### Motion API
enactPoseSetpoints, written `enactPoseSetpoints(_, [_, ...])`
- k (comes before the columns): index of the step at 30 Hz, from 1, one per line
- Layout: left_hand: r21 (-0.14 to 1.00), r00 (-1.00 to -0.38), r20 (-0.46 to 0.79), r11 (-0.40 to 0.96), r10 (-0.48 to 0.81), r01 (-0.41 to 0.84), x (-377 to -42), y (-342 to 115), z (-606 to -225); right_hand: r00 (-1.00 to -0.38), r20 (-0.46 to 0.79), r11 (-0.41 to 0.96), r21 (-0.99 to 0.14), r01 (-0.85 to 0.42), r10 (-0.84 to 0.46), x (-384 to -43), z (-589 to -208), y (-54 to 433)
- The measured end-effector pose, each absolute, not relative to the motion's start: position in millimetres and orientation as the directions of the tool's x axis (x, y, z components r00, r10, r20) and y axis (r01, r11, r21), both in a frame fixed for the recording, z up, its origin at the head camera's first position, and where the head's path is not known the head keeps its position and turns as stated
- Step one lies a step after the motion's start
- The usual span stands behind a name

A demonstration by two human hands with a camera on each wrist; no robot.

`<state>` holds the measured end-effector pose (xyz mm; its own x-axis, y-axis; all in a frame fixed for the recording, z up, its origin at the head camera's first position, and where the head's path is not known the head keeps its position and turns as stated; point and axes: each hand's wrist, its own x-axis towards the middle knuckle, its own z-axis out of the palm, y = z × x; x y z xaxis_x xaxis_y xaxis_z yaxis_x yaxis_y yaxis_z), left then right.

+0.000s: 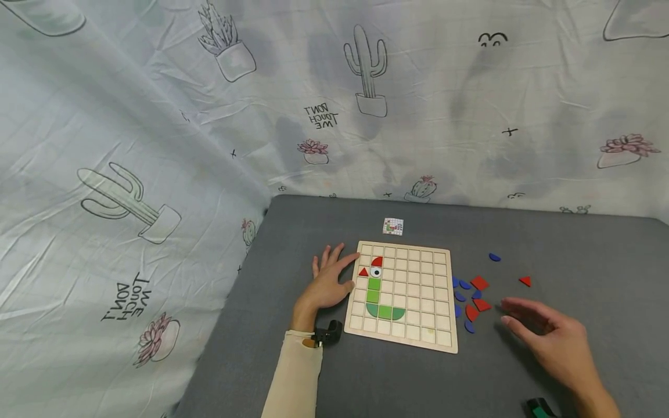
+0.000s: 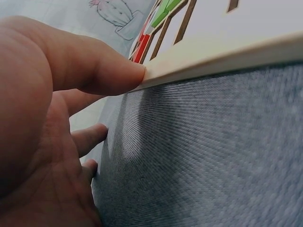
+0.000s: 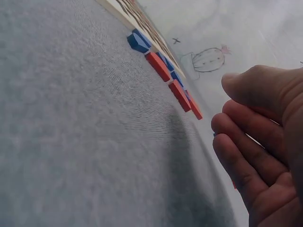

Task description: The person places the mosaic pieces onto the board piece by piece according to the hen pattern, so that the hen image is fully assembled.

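A wooden grid board [image 1: 425, 290] lies flat on the table. On its left side several tiles form a figure: a red quarter-round tile [image 1: 377, 262], a red triangle [image 1: 363, 271], an eye tile [image 1: 376, 271], green squares [image 1: 373, 296] and dark green rounded tiles [image 1: 399, 314]. My left hand [image 1: 326, 284] rests at the board's left edge, fingers spread, with the thumb [image 2: 118, 73] touching the rim. To the right of the loose tiles my right hand [image 1: 556, 339] hovers over the table, fingers loosely bent and nothing between them.
Beside the board's right edge lie loose blue half-round tiles [image 1: 460, 296] and red tiles [image 1: 479, 283]. Farther right is a lone red triangle [image 1: 525, 281], with a blue piece [image 1: 494, 257] behind. A small picture card [image 1: 393, 226] lies beyond the board. Patterned cloth [image 1: 444, 116] hangs behind.
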<state>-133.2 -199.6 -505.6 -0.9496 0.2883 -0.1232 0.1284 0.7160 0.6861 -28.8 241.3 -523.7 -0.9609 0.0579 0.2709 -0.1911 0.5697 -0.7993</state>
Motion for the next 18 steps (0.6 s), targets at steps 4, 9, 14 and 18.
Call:
enactPoseSetpoints(4, [0.691,-0.95,-0.124,0.712,0.288,0.126,-133.1,-200.1,-506.3,-0.963,0.267,0.597,-0.778,-0.194,0.034,-35.0,-527.5,239.0])
enactPoseSetpoints(9, [0.699,-0.951,-0.112,0.703,0.287,0.13,-133.4,-199.4,-507.4,-0.962,0.274,0.595,-0.772,-0.223,-0.005,-42.9,-530.5,233.4])
enactPoseSetpoints(14, [0.699,-0.952,-0.104,0.702,0.286,0.135,-134.3,-199.5,-509.6,-0.944,0.327,0.593,-0.752,-0.287,-0.042,-49.7,-532.8,227.5])
enactPoseSetpoints(18, [0.696,-0.953,-0.106,0.706,0.285,0.134,-133.9,-200.3,-509.3,-0.933,0.357,0.602,-0.737,-0.308,-0.041,-52.3,-535.6,223.3])
